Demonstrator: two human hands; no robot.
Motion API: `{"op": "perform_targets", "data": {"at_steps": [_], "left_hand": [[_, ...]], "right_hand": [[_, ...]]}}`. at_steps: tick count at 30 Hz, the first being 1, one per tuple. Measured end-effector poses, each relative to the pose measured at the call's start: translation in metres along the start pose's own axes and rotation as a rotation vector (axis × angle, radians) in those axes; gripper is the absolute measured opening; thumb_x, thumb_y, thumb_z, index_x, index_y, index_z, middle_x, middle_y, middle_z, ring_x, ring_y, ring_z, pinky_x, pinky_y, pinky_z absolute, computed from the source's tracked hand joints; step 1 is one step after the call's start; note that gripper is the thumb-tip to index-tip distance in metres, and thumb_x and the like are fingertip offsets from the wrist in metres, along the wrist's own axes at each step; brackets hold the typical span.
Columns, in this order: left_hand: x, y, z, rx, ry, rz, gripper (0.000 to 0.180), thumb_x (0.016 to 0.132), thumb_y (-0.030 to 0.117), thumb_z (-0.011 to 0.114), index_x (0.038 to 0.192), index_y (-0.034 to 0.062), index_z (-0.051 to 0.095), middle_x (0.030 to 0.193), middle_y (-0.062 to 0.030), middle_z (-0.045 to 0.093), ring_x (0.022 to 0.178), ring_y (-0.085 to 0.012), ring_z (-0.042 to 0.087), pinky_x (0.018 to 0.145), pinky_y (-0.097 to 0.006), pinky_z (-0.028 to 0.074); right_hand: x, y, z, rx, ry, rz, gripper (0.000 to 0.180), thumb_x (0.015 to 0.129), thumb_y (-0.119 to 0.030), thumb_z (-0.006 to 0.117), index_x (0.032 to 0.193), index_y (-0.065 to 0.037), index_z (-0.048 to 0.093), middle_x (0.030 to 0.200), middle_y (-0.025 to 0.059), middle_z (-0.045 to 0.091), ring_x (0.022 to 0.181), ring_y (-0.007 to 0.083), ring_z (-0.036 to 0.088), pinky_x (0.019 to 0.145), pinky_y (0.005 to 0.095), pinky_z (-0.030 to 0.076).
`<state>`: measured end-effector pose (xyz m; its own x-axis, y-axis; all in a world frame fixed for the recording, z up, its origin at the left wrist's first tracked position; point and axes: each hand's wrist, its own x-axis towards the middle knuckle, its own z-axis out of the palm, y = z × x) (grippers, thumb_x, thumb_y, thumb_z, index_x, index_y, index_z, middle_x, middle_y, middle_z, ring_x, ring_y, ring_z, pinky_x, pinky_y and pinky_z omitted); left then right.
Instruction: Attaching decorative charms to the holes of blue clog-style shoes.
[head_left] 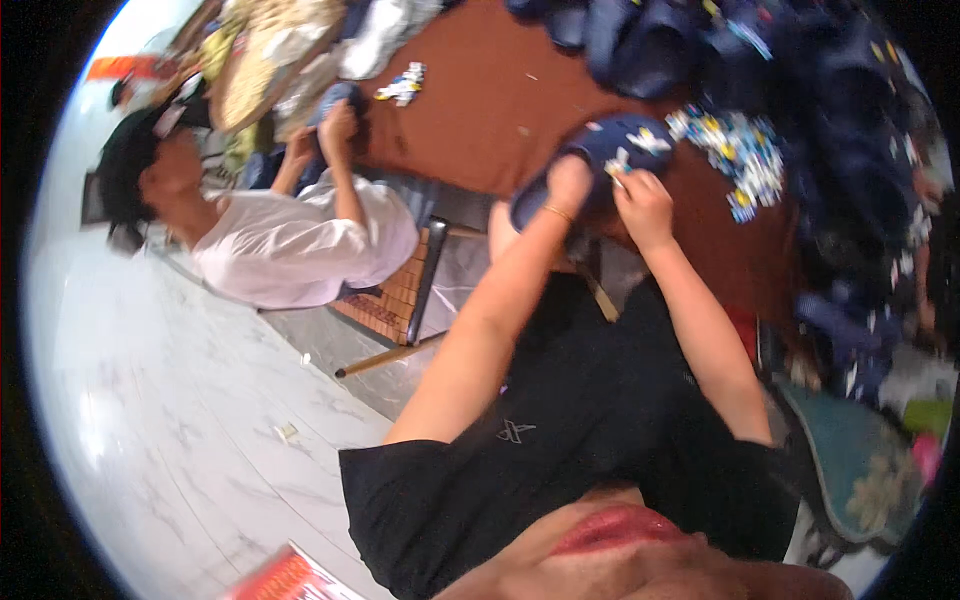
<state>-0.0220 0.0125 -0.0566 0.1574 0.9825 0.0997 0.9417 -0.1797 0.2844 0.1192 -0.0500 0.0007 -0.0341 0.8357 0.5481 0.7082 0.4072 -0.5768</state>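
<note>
A navy clog (602, 138) is held up over the brown-covered table, with my left hand (570, 183) tucked into its foot opening. The fingers of that hand are hidden inside the clog, which it supports. My right hand (645, 207) pinches a small white-and-yellow piece (617, 162), apparently a shoe charm, against the clog's upper. Farther along the toe sits a white charm (650, 142). Blur hides the finer shapes. Just right of the clog lies a loose heap of white, yellow and blue charms (740, 155).
Many navy clogs (655, 45) are piled along the table's far and right sides. A small charm cluster (402, 85) lies on the brown cloth (470, 100). At left, a seated person (300, 245) in white holds a blue shoe (342, 98). A teal chair back (850, 450) stands at right.
</note>
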Motion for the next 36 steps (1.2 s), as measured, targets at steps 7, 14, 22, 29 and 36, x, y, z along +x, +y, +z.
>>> {"op": "perform_targets", "data": {"at_steps": [7,14,22,29,36], "left_hand": [[-0.007,0.019,0.006,-0.226,0.077,-0.208,0.014,0.071,0.011,0.051,0.066,0.0042,0.063,0.072,-0.0185,0.062,0.069,-0.0328,0.061,0.064,-0.042,0.049],[0.006,0.006,-0.013,-0.225,-0.044,-0.261,0.017,0.068,0.016,0.054,0.069,0.0022,0.064,0.075,-0.0205,0.062,0.070,-0.0354,0.061,0.066,-0.043,0.049],[0.015,0.011,-0.012,-0.229,0.012,-0.238,0.025,0.075,0.024,0.053,0.080,0.0021,0.065,0.085,-0.0217,0.062,0.080,-0.0364,0.060,0.073,-0.043,0.048],[0.008,0.009,-0.012,-0.222,-0.032,-0.265,0.030,0.075,0.028,0.054,0.081,0.0012,0.065,0.088,-0.0218,0.061,0.083,-0.0360,0.060,0.075,-0.042,0.047],[0.004,0.008,-0.013,-0.267,0.061,-0.251,0.031,0.076,0.030,0.053,0.083,0.0026,0.065,0.089,-0.0215,0.061,0.084,-0.0358,0.059,0.075,-0.043,0.047]], "right_hand": [[0.002,-0.002,0.005,-0.124,-0.053,-0.035,0.010,0.073,-0.004,0.059,0.083,-0.002,0.059,0.076,0.0118,0.057,0.073,0.0281,0.056,0.066,0.0369,0.045],[0.015,0.006,-0.021,0.242,-0.109,0.232,0.020,0.076,-0.007,0.058,0.096,-0.006,0.059,0.088,0.0124,0.058,0.079,0.0290,0.057,0.069,0.0344,0.045],[0.013,0.085,-0.035,0.090,0.365,0.572,0.011,0.076,-0.013,0.059,0.081,-0.005,0.065,0.082,0.0107,0.062,0.077,0.0265,0.058,0.070,0.0348,0.045],[0.004,0.101,-0.034,0.239,0.505,0.635,0.009,0.075,-0.010,0.061,0.080,-0.002,0.062,0.075,0.0069,0.062,0.070,0.0179,0.059,0.063,0.0309,0.045],[0.014,0.054,-0.022,1.197,0.250,0.994,0.025,0.080,-0.004,0.057,0.103,0.003,0.053,0.081,0.0083,0.060,0.063,0.0135,0.059,0.054,0.0214,0.046]]}}
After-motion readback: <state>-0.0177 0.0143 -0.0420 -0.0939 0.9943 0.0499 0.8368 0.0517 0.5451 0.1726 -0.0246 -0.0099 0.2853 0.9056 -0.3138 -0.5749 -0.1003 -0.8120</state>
